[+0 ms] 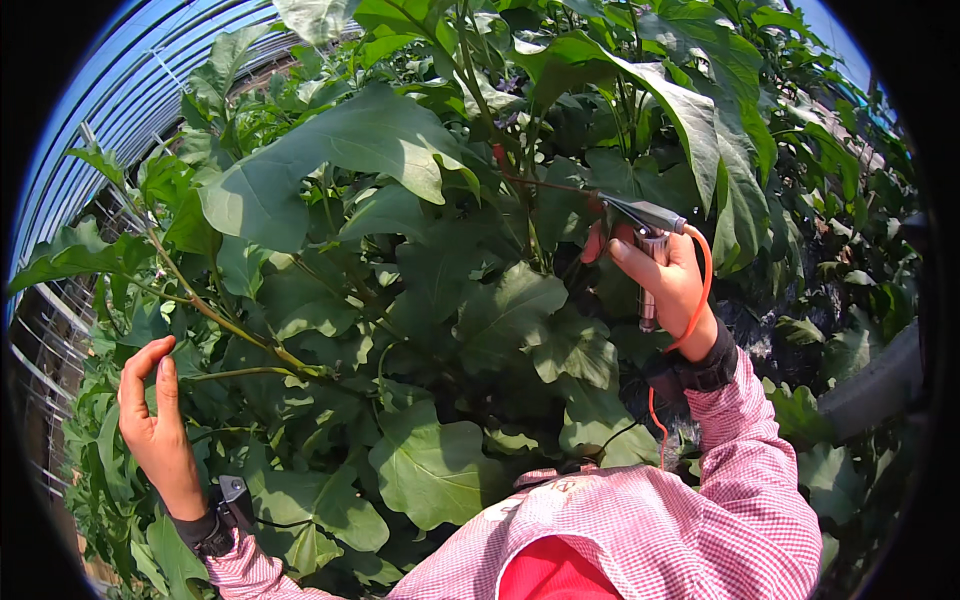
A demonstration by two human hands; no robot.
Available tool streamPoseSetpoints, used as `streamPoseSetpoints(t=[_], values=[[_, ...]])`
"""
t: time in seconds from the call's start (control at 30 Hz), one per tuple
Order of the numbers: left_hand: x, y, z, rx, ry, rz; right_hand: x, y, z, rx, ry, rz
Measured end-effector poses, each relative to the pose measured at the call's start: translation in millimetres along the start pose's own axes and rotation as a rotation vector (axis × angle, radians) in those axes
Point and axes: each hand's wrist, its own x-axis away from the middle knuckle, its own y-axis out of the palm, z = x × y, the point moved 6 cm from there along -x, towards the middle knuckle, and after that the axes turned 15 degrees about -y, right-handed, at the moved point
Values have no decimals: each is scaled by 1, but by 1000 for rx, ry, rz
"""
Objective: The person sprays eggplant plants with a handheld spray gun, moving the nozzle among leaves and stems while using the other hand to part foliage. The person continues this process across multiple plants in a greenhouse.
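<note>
My right hand grips a silver metal hand tool among the leaves of an eggplant plant. An orange cord runs from the tool's rear end past my wrist. From the tool's front, a thin reddish-brown line reaches to a red-wrapped spot on an upright stem; what it is attached to there is unclear. At the left, my left hand is raised and holds nothing, with thumb and fingers apart. It is beside a slanting yellow-green branch, not touching it.
Broad leaves overhang the middle. Purple flowers show among the upper stems. Hoop framing of a greenhouse curves along the left. Dark plastic sheeting covers ground at the right. Each wrist wears a black strapped device.
</note>
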Motion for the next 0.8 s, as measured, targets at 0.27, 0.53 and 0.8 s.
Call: streamPoseSetpoints(t=[0.27, 0.53, 0.8], values=[[58, 41, 44, 52, 93, -135, -45, -24, 36, -32, 10, -3], [113, 89, 32, 222, -114, -247, -27, -47, 27, -4, 29, -53], [215, 176, 25, 600, -542, -651, -49, -103, 81, 113, -46, 43]])
